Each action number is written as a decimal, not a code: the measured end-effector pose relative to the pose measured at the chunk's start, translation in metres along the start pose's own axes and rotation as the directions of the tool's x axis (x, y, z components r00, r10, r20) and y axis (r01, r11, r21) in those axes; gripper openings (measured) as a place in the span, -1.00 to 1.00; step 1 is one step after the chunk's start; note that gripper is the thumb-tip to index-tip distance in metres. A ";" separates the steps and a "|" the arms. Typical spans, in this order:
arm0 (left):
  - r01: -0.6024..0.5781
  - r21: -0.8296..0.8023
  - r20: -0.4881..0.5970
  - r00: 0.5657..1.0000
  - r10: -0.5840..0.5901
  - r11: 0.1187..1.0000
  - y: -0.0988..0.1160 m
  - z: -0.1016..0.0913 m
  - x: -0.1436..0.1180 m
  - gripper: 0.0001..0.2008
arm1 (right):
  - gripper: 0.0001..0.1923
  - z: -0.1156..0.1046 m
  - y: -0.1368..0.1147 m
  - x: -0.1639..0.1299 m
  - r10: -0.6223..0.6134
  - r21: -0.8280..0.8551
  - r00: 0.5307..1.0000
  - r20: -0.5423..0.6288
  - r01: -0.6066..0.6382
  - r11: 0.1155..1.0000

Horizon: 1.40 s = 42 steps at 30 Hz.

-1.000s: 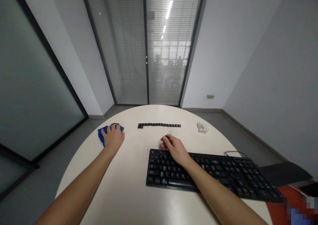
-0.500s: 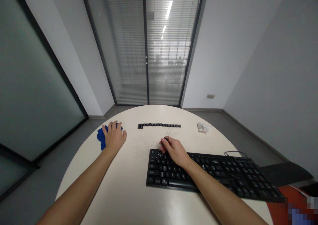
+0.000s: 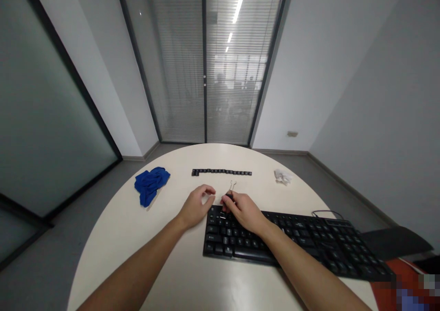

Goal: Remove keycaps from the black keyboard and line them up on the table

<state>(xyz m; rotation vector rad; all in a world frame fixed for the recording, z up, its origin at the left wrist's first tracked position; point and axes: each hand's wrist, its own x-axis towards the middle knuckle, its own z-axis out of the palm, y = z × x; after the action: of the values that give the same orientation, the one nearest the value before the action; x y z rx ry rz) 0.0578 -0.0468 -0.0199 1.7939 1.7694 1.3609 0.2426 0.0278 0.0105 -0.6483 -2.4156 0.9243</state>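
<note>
My right hand [image 3: 243,210] is closed round a keycap puller [image 3: 229,195], a black-bodied tool with thin wire prongs at its far end and a metal end pointing down at the keyboard. It hovers over the upper left part of the black keyboard [image 3: 292,235]. Beside the keyboard's top left corner is my left hand [image 3: 197,205], empty, its fingers curved and apart from the thumb. Past both hands lies a row of loose black keycaps [image 3: 223,171], with a couple more under its left end.
A crumpled blue cloth [image 3: 151,182] lies at the table's left edge. Crumpled white material [image 3: 283,177] rests at the right. The keyboard's cable [image 3: 330,211] loops behind it. A chair [image 3: 395,242] stands by the right edge of the round table [image 3: 172,265].
My left hand has let go of the blue cloth and moved right to the keyboard's corner. My right hand stays over the keyboard with the keycap puller, its wire prongs slightly turned.
</note>
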 end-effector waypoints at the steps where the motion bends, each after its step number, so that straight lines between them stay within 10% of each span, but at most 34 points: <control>1: -0.046 -0.021 0.080 0.996 0.047 0.999 0.000 -0.001 -0.003 -0.82 | -0.61 -0.001 0.000 -0.001 -0.015 -0.030 1.000 0.013 0.015 0.999; 8: -0.238 0.008 0.390 0.895 0.216 0.971 0.008 -0.009 -0.013 -0.70 | -0.67 -0.001 0.001 -0.003 -0.121 -0.156 0.991 0.059 0.129 0.979; 42: -0.156 -0.084 0.321 0.931 0.175 0.984 0.013 -0.004 -0.012 -0.88 | -0.62 0.001 0.011 0.003 0.048 0.123 0.998 0.034 -0.051 0.991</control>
<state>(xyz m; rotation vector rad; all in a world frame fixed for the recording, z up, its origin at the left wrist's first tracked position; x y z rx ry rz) 0.0652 -0.0617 -0.0136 2.0370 1.4202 1.0769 0.2430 0.0365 0.0029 -0.6548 -2.3565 1.1029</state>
